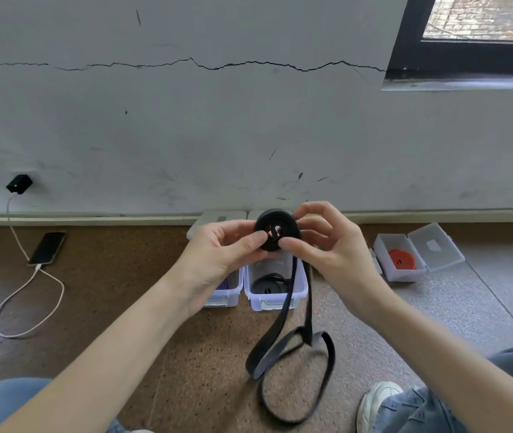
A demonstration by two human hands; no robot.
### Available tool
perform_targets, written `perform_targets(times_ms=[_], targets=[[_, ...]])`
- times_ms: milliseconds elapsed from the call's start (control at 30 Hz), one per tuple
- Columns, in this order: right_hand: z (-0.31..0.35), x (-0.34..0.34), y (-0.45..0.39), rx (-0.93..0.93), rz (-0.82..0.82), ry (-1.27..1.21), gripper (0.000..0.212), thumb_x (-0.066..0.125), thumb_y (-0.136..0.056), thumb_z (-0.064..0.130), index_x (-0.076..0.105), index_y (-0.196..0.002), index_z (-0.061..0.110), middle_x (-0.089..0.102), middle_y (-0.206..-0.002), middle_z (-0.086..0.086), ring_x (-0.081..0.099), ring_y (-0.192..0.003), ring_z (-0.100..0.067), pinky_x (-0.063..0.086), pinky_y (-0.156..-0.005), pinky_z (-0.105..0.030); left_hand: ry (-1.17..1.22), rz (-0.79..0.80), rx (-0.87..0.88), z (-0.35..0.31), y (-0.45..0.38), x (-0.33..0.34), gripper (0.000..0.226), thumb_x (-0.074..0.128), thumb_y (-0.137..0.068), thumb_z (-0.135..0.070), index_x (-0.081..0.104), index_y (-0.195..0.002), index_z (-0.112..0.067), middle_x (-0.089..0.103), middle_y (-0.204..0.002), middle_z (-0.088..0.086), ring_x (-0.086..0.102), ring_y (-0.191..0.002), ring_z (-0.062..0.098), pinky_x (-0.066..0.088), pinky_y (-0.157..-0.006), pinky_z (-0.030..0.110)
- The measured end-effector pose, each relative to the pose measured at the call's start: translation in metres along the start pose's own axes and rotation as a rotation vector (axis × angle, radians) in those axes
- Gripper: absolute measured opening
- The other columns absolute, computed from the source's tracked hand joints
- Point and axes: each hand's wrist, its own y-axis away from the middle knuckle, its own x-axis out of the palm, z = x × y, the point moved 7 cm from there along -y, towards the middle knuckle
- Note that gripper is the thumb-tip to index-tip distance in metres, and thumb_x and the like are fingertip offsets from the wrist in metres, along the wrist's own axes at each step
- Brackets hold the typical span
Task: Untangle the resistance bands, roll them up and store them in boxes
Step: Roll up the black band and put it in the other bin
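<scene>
Rolling of the black band [292,348] is under way. Its coiled part [275,229] is held upright above the middle box [275,287], pinched on one side by the left hand [217,251] and on the other by the right hand [330,245], thumbs on the near face. The unrolled tail hangs straight down from the coil, nearer the right hand, and lies looped on the floor in front of the middle box. Further winding is judged to draw the tail upward. A red roll [401,259] is stored in the open box [386,245] to the right of the middle box.
</scene>
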Motion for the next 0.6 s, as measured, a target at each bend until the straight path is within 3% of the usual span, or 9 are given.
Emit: perform_targets(times_ms=[67,167,233,333,400,467,600], targets=[[-0.003,0.0,0.001,0.009,0.036,0.078,0.026,0.074,-0.075,0.006,0.06,-0.093,0.019,0.072,-0.083,0.003,0.07,-0.081,-0.012,0.055,-0.075,-0.024,-0.146,0.002,-0.02,0.006,0.0,0.002,0.024,0.065,-0.079,-0.009,0.068,-0.103,-0.01,0.073,-0.102,0.005,0.069,-0.097,0.017,0.055,-0.079,0.023],[-0.008,0.01,0.006,-0.06,0.162,0.465,0.032,0.069,-0.079,0.002,0.067,-0.097,0.029,0.063,-0.094,0.005,0.061,-0.086,-0.003,0.049,-0.077,-0.014,-0.628,0.018,0.004,0.011,-0.002,0.005,0.028,0.07,-0.079,-0.004,0.068,-0.101,-0.02,0.073,-0.094,-0.005,0.068,-0.089,0.004,0.053,-0.08,0.018],[-0.009,0.018,0.009,-0.123,0.207,0.588,0.031,0.067,-0.081,0.003,0.071,-0.103,0.025,0.059,-0.097,0.002,0.056,-0.086,-0.002,0.043,-0.076,-0.011,-0.708,0.021,0.043,0.011,-0.003,0.009,0.027,0.072,-0.077,-0.004,0.069,-0.099,-0.018,0.073,-0.09,-0.005,0.068,-0.083,0.004,0.053,-0.077,0.019],[-0.002,0.015,0.008,-0.161,0.166,0.533,0.032,0.068,-0.081,0.004,0.068,-0.106,0.024,0.061,-0.094,0.008,0.057,-0.081,0.007,0.043,-0.073,-0.008,-0.649,-0.029,0.076,0.007,-0.004,0.006,0.024,0.073,-0.076,-0.006,0.072,-0.097,-0.016,0.074,-0.088,-0.004,0.069,-0.082,0.003,0.052,-0.072,0.013],[-0.001,0.005,0.004,-0.095,0.094,0.348,0.035,0.071,-0.079,0.003,0.059,-0.1,0.029,0.064,-0.098,0.009,0.062,-0.088,0.001,0.05,-0.08,-0.017,-0.467,-0.061,0.042,0.005,-0.004,-0.001,0.023,0.074,-0.074,-0.007,0.072,-0.096,-0.015,0.075,-0.088,-0.002,0.07,-0.085,0.008,0.051,-0.07,0.013],[-0.001,-0.002,0.001,-0.026,0.045,0.168,0.032,0.073,-0.076,0.004,0.055,-0.092,0.024,0.064,-0.097,0.005,0.065,-0.085,-0.004,0.053,-0.075,-0.02,-0.254,-0.058,-0.01,0.006,-0.004,-0.005,0.026,0.074,-0.07,-0.011,0.072,-0.096,-0.011,0.075,-0.092,0.004,0.071,-0.09,0.015,0.054,-0.072,0.017],[-0.002,-0.005,0.001,0.01,0.028,0.229,0.024,0.078,-0.071,0.011,0.06,-0.086,0.018,0.067,-0.084,0.0,0.067,-0.072,-0.009,0.052,-0.063,-0.017,-0.119,-0.067,-0.027,0.009,-0.003,-0.005,0.032,0.073,-0.066,-0.015,0.072,-0.097,-0.009,0.074,-0.096,0.009,0.07,-0.092,0.021,0.056,-0.075,0.022]])
